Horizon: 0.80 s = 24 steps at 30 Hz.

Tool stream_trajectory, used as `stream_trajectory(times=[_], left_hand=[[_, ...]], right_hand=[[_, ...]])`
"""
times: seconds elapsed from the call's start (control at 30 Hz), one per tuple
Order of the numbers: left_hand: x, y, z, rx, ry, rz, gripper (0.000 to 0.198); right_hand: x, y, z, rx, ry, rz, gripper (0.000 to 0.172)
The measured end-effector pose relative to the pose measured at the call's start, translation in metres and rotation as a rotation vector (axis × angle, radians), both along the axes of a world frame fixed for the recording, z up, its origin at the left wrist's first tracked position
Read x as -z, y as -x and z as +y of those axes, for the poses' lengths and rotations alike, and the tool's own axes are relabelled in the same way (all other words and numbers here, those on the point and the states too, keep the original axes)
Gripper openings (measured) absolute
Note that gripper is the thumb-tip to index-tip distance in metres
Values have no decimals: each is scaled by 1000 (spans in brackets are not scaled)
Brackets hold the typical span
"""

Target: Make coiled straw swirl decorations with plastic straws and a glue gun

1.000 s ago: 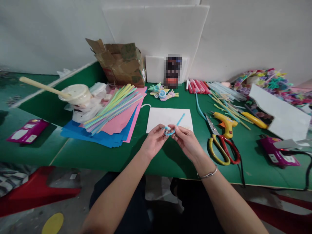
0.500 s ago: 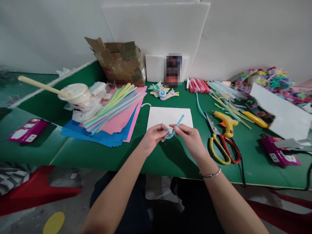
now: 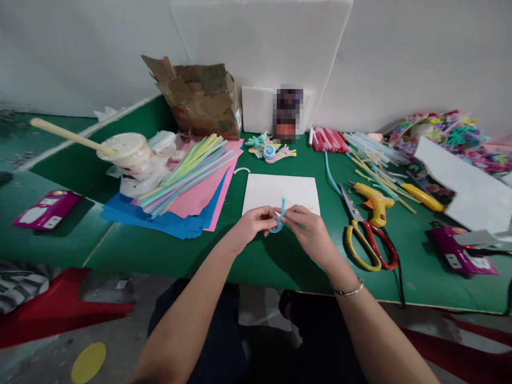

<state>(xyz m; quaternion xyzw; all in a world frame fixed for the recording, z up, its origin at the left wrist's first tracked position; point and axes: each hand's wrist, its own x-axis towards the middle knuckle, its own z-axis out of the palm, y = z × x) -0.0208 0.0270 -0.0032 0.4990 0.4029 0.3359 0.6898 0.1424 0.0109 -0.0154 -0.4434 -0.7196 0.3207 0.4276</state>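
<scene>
Between my two hands is a light-blue pipe cleaner [image 3: 283, 204], its lower part bent in a curve and its free end standing up. My left hand [image 3: 256, 221] pinches the curled part from the left. From the right, the fingertips of my right hand [image 3: 302, 220] grip the same pipe cleaner close to the bend. My fingers hide some of the curled piece. Both hands are over the near edge of a white board [image 3: 276, 188] on the green table. Behind the board lies a cluster of finished pastel pipe-cleaner shapes [image 3: 270, 152].
Scissors [image 3: 362, 234] and a yellow glue gun [image 3: 374, 202] lie to the right. Coloured pipe cleaners [image 3: 192, 173] rest on paper sheets at left, near a lidded cup [image 3: 126, 149]. Purple power strips [image 3: 46, 209] sit at both sides. A cardboard box [image 3: 204, 101] stands behind.
The blue pipe cleaner's free end has swung left and now points more upright. My right hand has moved slightly left, closer to my left hand. The view has shifted a little.
</scene>
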Motion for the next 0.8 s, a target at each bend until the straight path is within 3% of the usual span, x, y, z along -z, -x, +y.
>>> stream_trajectory(times=[0.33, 0.53, 0.8], left_hand=[[0, -5, -1, -96, -76, 99, 13], [5, -4, 0, -55, -59, 120, 12], [5, -6, 2, -17, 15, 159, 9]], right_hand=[[0, -8, 4, 137, 133, 107, 21], [-1, -8, 5, 67, 74, 122, 25], [3, -9, 4, -22, 42, -12, 19]])
